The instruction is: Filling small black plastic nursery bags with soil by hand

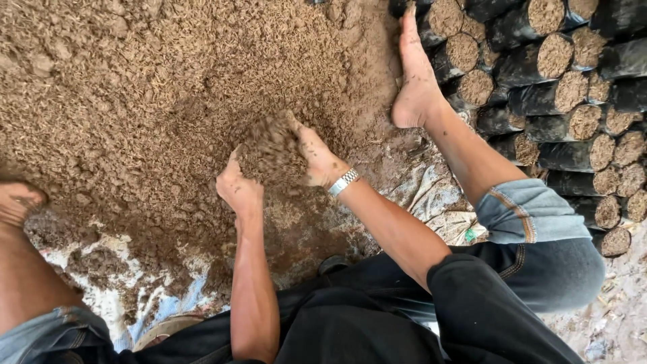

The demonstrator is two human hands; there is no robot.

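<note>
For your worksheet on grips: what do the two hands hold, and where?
A clump of loose soil mix, cupped between left hand and right hand.

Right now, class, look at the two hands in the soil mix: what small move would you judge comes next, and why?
Probably lift the scoop clear of the heap. The left hand and right hand are cupped together around a clump of soil mix, with loose crumbs falling off it. The big pile lies just beneath them, and filled black bags are stacked on the right.
</note>
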